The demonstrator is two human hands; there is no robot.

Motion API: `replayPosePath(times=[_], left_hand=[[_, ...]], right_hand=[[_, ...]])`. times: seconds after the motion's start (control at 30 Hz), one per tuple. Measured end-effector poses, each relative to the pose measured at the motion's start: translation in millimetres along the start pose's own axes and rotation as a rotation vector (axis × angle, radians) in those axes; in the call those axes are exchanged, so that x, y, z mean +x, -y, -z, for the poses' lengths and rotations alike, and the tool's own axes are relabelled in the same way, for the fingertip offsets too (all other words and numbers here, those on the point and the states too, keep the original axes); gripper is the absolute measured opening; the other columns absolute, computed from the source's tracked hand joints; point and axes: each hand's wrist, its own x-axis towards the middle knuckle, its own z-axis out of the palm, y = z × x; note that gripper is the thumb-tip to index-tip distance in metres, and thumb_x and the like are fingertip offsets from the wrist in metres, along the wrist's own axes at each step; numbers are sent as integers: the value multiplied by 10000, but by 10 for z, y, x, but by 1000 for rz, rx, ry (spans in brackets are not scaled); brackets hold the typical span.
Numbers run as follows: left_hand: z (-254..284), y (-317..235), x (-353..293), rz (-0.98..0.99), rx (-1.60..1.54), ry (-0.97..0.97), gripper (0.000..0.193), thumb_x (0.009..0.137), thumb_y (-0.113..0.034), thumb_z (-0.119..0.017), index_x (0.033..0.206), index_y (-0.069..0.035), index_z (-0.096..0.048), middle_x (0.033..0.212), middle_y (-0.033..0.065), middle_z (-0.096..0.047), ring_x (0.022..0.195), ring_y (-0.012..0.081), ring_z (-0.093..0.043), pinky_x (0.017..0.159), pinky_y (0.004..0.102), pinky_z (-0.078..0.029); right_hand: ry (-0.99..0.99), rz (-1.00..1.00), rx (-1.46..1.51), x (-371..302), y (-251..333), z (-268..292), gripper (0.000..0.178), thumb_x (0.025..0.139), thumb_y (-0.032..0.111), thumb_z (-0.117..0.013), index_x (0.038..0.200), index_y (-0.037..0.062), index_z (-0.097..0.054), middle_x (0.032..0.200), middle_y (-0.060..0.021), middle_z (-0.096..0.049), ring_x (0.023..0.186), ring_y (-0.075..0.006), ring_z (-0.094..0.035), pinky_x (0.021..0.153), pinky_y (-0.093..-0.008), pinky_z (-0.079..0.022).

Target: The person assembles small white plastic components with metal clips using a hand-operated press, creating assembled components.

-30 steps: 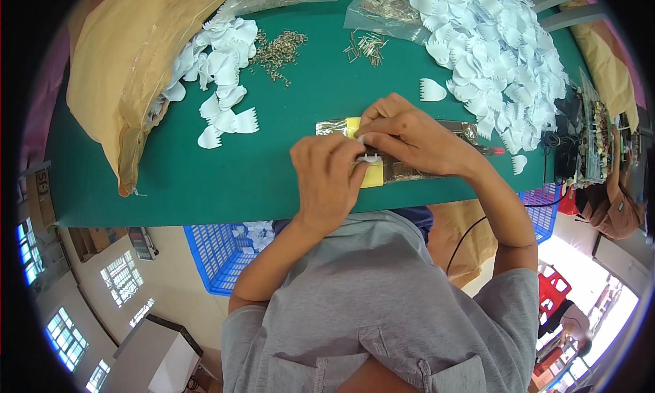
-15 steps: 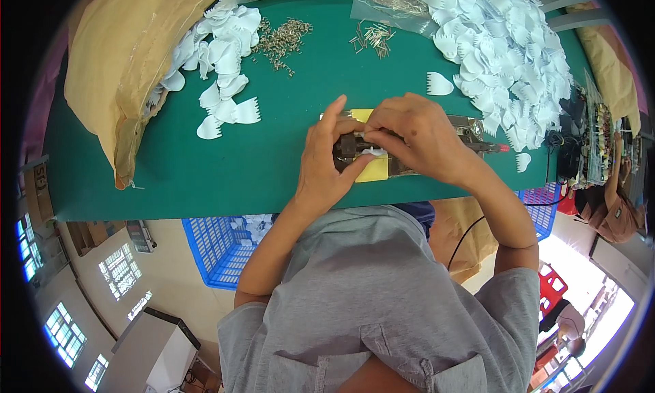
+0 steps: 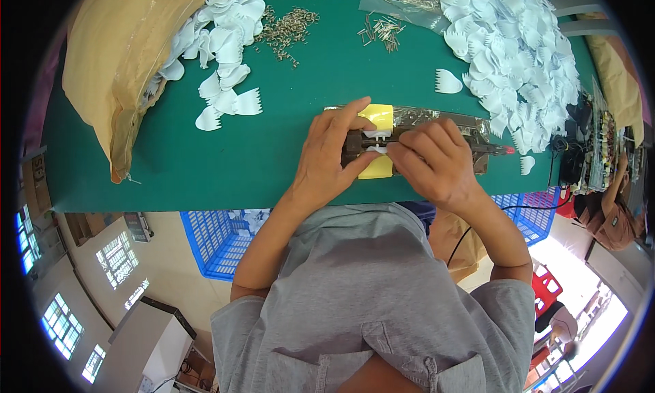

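Observation:
A dark metal fixture [image 3: 353, 142] with yellow pads [image 3: 376, 115] lies on the green table in front of me. Two small white toothed plastic pieces [image 3: 377, 149], like halves of a claw clip, face each other in it. My left hand [image 3: 324, 151] curls round the fixture's left end, with thumb and fingers pressing the white pieces from either side. Just to their right my right hand [image 3: 439, 162] is closed in a pinch above the fixture. Whatever its fingertips hold is too small or hidden to make out.
Several loose white toothed pieces [image 3: 512, 59] are heaped at the back right, others [image 3: 228, 38] spill from a brown sack [image 3: 116, 72] at left. Small metal springs [image 3: 286, 30] and thin metal pins [image 3: 384, 30] lie at the back. A blue basket [image 3: 215, 246] stands below the table edge.
My right hand has drawn back to the right from my left fingertips and its fingers are more curled. The two white pieces in the fixture now show between my hands.

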Motion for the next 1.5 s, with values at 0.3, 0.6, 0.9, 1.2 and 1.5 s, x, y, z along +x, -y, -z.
replayPosePath(times=[0.3, 0.6, 0.9, 1.2, 1.5], left_hand=[[-27, -20, -2, -27, -2, -22, 847, 779, -31, -858, 1535, -114, -485, 1168, 55, -727, 1176, 306, -590, 1038, 445, -474], [7, -37, -7, -36, 8, -17, 855, 765, -8, -856, 1529, -109, -487, 1174, 64, -707, 1165, 314, -598, 1023, 445, -487], [-11, 2, -24, -23, -3, -13, 840, 780, -26, -858, 1530, -113, -491, 1165, 64, -712, 1163, 311, -601, 1022, 451, -483], [-41, 47, -26, -21, -20, -47, 823, 796, -82, -875, 1526, -116, -499, 1156, 67, -726, 1131, 307, -624, 1019, 445, -484], [-5, 20, 15, -70, 44, -60, 737, 772, -42, -886, 1435, -80, -568, 1117, 89, -726, 1075, 302, -656, 976, 427, -520]], right_hand=[[-75, 35, -29, -43, 55, -107, 248, 748, 131, -704, 975, 29, -704, 1015, -63, -666, 923, -216, -635, 796, -373, -521], [-58, 57, -48, -5, 80, -161, 283, 768, 135, -713, 1027, 23, -730, 1015, -70, -687, 932, -212, -654, 800, -384, -533], [-117, 25, 8, -66, 24, -235, 275, 781, 143, -760, 1037, 44, -749, 998, -52, -682, 908, -216, -646, 790, -384, -512], [24, -498, 531, 151, -83, -97, 102, 874, 115, -797, 963, 71, -776, 909, -67, -727, 898, -271, -636, 812, -402, -495], [111, -484, 539, 173, -122, -19, 105, 876, 103, -793, 967, 54, -775, 910, -85, -736, 871, -288, -653, 772, -396, -520]])
